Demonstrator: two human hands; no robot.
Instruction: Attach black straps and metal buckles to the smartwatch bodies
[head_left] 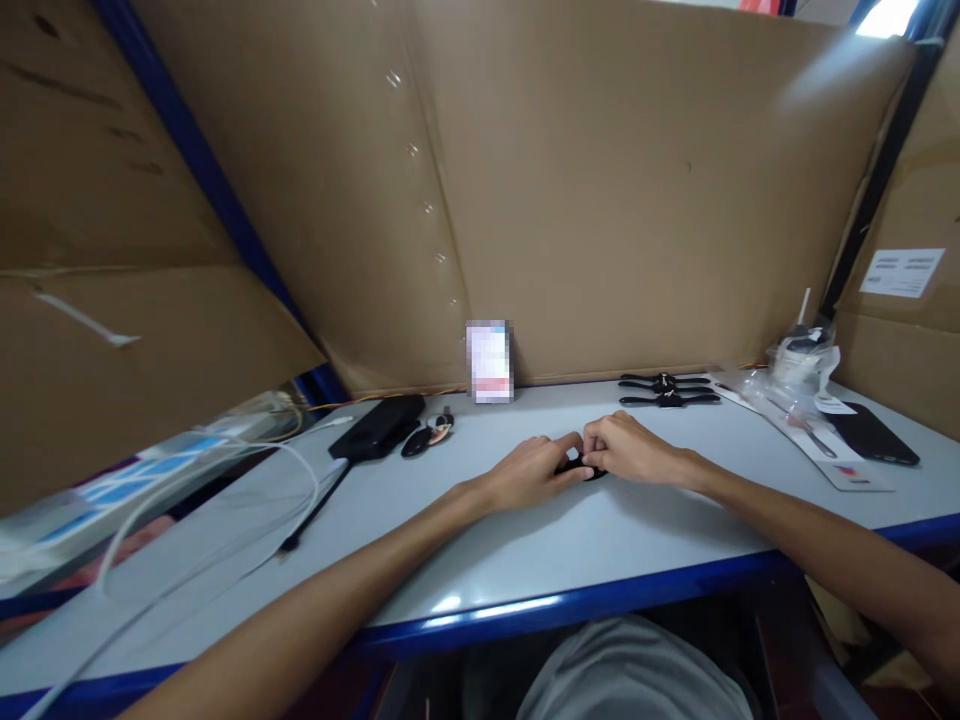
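- Head view first: a big cardboard panel (pixel 600 200) walls off the back of your bench, no role in the work that I can see.
- Next down, your pale table (pixel 525 550) with the blue edge, where it's all happening.
- Your left hand (pixel 536 470) is curled, thumb and fingers pinching a small black piece (pixel 598 473); your right hand (pixel 630 447) has its fingertips bunched and pinching at the same piece. Nothing's spread out flat.
- Black block (pixel 379 427) off to the left, dark phone (pixel 877 435) off to the right: you're touching neither.
- Lit screen (pixel 490 362) stands against the cardboard, but it's blurred, so no clue about progress there.
- Watch-like black straps (pixel 670 400) lie stretched out behind your right hand, in neat rows. Could be finished ones or ones waiting, honestly can't tell which.
- Keys (pixel 427 435) by the block, not in play.
- Smallest is that black piece, between your hands just above the tabletop or on it; your fingers hide most of it. I'd call it mid-job: you've got hold of it, the fiddly bit looks unfinished, and how much is left doesn't show.
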